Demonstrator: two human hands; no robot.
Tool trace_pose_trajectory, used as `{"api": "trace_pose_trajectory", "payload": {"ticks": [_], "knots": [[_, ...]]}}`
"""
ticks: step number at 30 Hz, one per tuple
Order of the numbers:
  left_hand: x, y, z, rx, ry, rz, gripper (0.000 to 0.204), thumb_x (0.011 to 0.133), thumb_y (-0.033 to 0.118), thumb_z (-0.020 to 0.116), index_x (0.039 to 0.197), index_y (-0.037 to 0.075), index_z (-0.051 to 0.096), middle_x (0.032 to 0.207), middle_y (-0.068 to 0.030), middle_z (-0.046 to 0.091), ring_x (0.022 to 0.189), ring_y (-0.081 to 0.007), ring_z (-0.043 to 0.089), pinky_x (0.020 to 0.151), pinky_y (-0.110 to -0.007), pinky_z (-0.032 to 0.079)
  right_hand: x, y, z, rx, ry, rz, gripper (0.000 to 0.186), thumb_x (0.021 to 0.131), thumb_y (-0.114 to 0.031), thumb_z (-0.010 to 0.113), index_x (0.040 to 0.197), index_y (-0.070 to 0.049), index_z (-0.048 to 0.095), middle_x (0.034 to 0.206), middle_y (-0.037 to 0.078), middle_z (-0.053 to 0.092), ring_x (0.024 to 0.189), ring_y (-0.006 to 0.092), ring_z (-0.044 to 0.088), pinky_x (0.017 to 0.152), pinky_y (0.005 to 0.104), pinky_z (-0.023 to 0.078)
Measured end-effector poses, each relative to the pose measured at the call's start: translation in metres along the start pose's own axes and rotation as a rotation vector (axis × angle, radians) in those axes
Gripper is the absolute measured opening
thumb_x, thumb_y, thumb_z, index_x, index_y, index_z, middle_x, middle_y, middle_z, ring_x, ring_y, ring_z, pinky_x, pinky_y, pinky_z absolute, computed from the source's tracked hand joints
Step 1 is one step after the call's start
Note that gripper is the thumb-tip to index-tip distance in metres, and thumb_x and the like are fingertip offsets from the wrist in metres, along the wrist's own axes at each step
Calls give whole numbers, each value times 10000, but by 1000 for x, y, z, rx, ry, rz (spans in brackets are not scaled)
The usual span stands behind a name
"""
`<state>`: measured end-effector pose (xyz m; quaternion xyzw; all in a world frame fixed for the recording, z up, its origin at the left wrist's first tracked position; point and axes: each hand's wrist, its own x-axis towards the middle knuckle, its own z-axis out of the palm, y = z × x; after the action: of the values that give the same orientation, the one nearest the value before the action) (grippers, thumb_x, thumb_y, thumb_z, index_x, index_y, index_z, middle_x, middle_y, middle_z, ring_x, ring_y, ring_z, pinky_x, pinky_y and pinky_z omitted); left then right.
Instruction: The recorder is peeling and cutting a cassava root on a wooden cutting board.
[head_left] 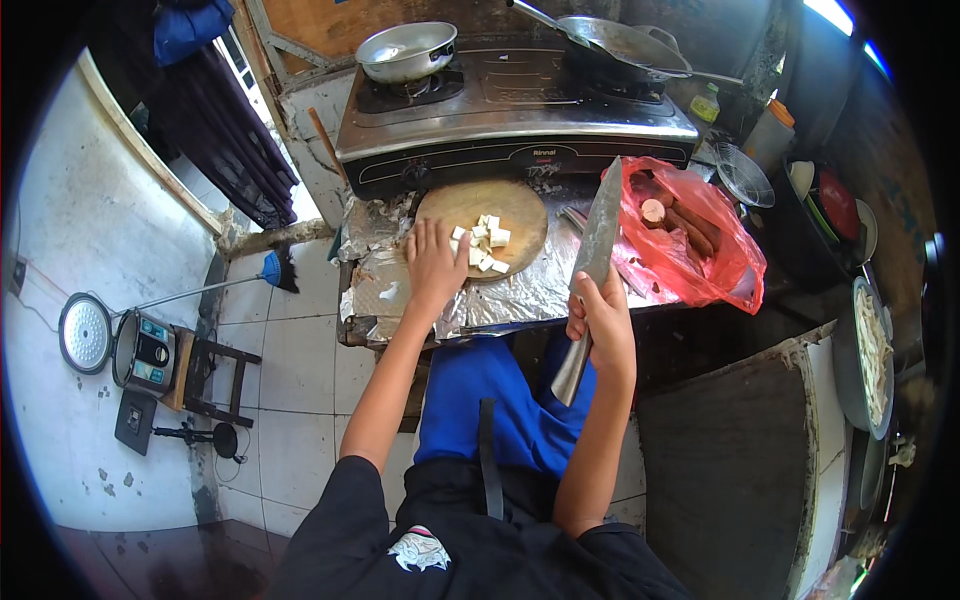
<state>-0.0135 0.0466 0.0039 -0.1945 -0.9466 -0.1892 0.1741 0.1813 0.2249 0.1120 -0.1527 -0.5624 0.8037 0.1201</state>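
My right hand (603, 318) grips the metal handle of a large kitchen knife (600, 235), its broad blade pointing up and away, to the right of the cutting board and clear of it. On the round wooden cutting board (520, 205) lies a small heap of white cubes (480, 240) that look like tofu. My left hand (436, 262) rests on the board's left part with its fingers stretched out, beside the cubes. Right of the knife, a red plastic bag (735, 255) lies open with several sausages (690, 228) inside; one shows a pale cut end.
Behind the board stands a two-burner gas stove (510, 110) with a silver pan (405, 52) on its left and a dark wok (630, 50) on its right. Foil (500, 302) covers the counter. A basin of pale strips (872, 360) is far right; a rice cooker (145, 350) stands left.
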Motion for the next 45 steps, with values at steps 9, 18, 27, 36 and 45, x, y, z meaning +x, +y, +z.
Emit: {"api": "trace_pose_trajectory", "payload": {"ticks": [9,18,27,36,45], "knots": [[20,42,-11,-92,-131,184,573,974,485,392,1359,69,479,1506,-146,333,1433,-321,217,1142,-545,141,4,7,-2,-29,13,-22,254,986,-151,482,1217,-65,422,630,-20,429,434,54,384,383,230,347],[64,54,-12,-125,-285,541,363,911,412,578,1052,95,683,1346,-94,484,1403,-312,268,1119,-574,184,10,11,-4,-31,21,-40,255,977,-132,480,1216,-66,423,622,-19,435,434,51,387,384,229,350],[48,43,7,-209,-271,278,666,903,650,415,1338,159,527,1456,-139,390,1397,-336,275,1104,-584,186,10,6,-16,-12,61,-104,131,975,-135,481,1073,-63,435,606,-14,438,424,60,397,385,232,363],[19,46,-6,-26,-185,496,653,836,616,560,1261,120,572,1250,-134,493,1160,-350,449,968,-537,328,13,15,-29,-43,115,-38,191,969,-179,523,1111,-75,450,602,-15,434,436,62,397,403,231,352],[28,45,-2,-178,-40,568,290,854,338,640,862,51,598,875,-104,572,881,-295,571,740,-413,479,4,9,-36,-34,144,-37,153,973,-148,500,1079,-60,432,604,-14,434,437,68,396,398,237,364]]}}
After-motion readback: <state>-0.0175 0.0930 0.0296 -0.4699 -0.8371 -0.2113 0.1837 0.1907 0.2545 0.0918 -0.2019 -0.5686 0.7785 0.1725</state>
